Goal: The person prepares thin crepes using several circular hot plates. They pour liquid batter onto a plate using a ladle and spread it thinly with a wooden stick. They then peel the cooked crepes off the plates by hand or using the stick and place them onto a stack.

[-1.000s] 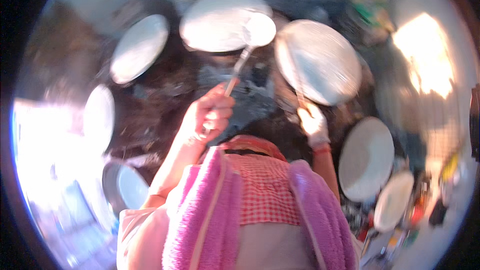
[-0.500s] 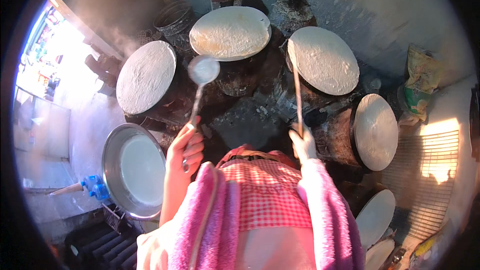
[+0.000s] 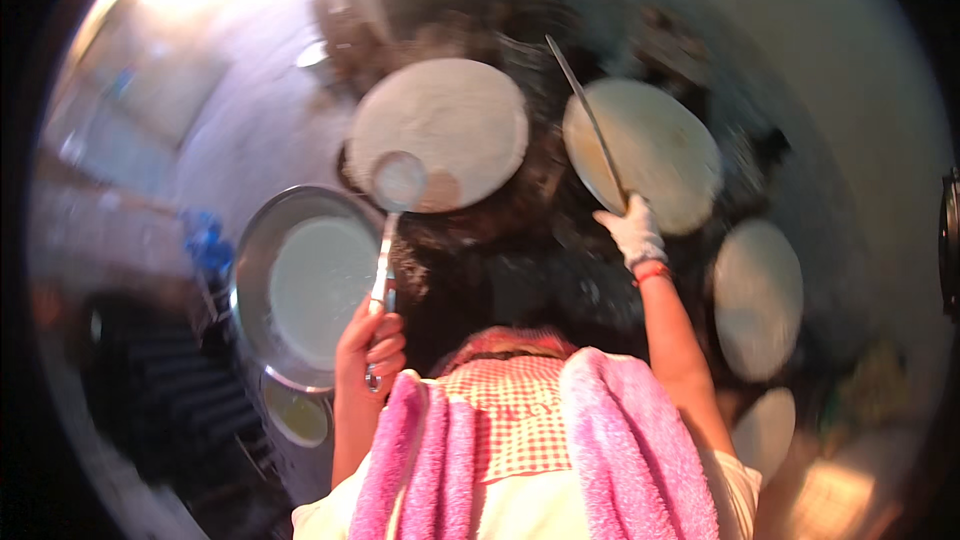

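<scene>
My left hand (image 3: 371, 345) is closed round the metal handle of a ladle (image 3: 398, 181), whose round bowl is over a pale, coated round griddle (image 3: 455, 115). Left of it is a steel basin (image 3: 255, 300) of white batter (image 3: 320, 270). My right hand (image 3: 632, 232), in a white glove, grips a long thin stick (image 3: 590, 122) that slants up across a second round griddle (image 3: 670, 150), which has a yellowish sheet on it. The picture is slightly blurred.
Further pale round griddles (image 3: 758, 300) (image 3: 765, 430) stand on my right. At the left are blue plastic items (image 3: 208, 240), dark stacked cylinders (image 3: 150, 390) and a bowl of yellowish liquid (image 3: 295, 415). A wall (image 3: 820, 60) curves behind; bright light comes from upper left.
The view has turned left, so griddles and basin sit further right in the picture. The ladle has moved over the left griddle; the stick now slants leftward over the right one.
</scene>
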`<act>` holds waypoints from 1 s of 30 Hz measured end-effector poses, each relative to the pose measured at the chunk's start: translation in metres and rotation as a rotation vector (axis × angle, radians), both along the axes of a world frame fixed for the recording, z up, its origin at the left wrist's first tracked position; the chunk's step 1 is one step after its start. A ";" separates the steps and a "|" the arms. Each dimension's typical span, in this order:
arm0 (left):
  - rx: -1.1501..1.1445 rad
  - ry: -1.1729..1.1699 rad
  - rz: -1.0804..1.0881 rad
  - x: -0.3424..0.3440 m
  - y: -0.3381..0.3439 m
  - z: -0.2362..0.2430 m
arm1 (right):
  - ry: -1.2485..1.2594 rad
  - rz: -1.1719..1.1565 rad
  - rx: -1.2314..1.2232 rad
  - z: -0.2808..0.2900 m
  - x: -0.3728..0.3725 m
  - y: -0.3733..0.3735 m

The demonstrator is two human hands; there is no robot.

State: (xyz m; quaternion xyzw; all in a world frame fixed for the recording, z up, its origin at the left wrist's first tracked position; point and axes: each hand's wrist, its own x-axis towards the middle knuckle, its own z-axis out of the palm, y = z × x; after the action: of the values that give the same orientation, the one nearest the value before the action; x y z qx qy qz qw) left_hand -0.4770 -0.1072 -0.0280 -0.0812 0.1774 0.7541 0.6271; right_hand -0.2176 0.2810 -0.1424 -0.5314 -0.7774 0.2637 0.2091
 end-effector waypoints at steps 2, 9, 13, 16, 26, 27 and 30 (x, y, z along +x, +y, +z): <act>-0.092 -0.049 0.114 0.013 0.006 0.012 | -0.274 0.046 0.011 0.013 -0.032 0.016; -0.103 0.091 0.253 0.032 0.012 0.049 | -0.325 0.262 0.081 0.000 -0.058 0.068; -0.038 -0.014 0.305 0.040 0.023 0.036 | -0.287 0.268 0.108 0.019 -0.047 0.067; -0.005 -0.032 0.288 0.042 0.031 0.031 | -0.255 0.273 0.147 0.046 -0.038 0.089; 0.008 -0.062 0.228 0.057 0.054 0.040 | 0.187 0.213 -0.067 0.149 0.023 0.181; 0.018 -0.073 0.197 0.059 0.062 0.037 | 0.180 0.131 -0.112 0.162 0.040 0.189; -0.020 -0.106 0.152 0.066 0.073 0.035 | 0.134 -0.004 -0.182 0.176 0.066 0.213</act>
State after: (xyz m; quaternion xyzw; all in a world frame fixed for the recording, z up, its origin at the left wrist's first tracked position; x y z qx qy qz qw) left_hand -0.4110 -0.0338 0.0067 -0.1403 0.1448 0.7923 0.5758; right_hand -0.1518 0.4943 0.0335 -0.5308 -0.7335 0.3678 0.2118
